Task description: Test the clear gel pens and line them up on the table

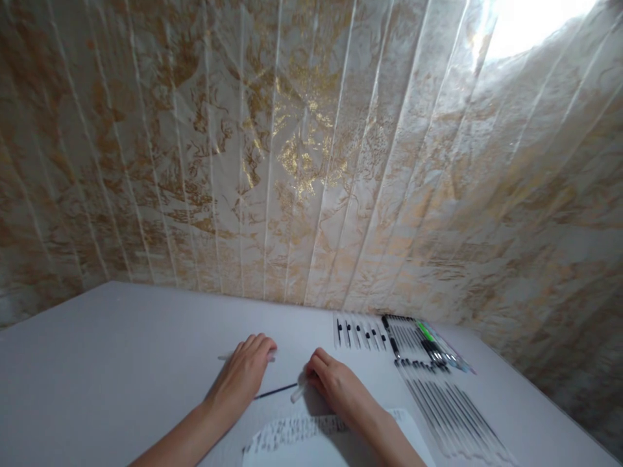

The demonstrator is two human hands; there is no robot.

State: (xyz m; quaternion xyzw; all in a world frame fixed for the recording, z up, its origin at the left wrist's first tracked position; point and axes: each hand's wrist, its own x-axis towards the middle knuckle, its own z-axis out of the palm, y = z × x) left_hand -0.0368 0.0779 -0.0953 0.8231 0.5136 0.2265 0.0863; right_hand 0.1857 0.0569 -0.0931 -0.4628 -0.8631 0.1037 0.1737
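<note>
- Our left hand (250, 360) grips a pale barrel (224, 357); our right hand (324, 376), a clear tube (298, 393).
- Between them lies a dark refill (276, 391).
- Under our right forearm, paper (292, 447); rightward, pen parts (455, 405).
- Beyond, curtain (243, 162); leftward, table (121, 363) stretches to its edge.

Translucent plastic tube (296, 393), smooth matt tabletop (107, 363)

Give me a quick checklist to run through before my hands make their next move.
1. Right hand holding the right tube: ok, one end sticks out.
2. Left hand gripping the left tube: cannot tell, fingers hidden.
3. Dark stick on the table, in view: ok, between the hands.
4. Paper uncovered: not ok, right forearm crosses over it.
5. Writing readable: cannot tell, blurred.
6. Slim rods apart from hands: ok.
</note>
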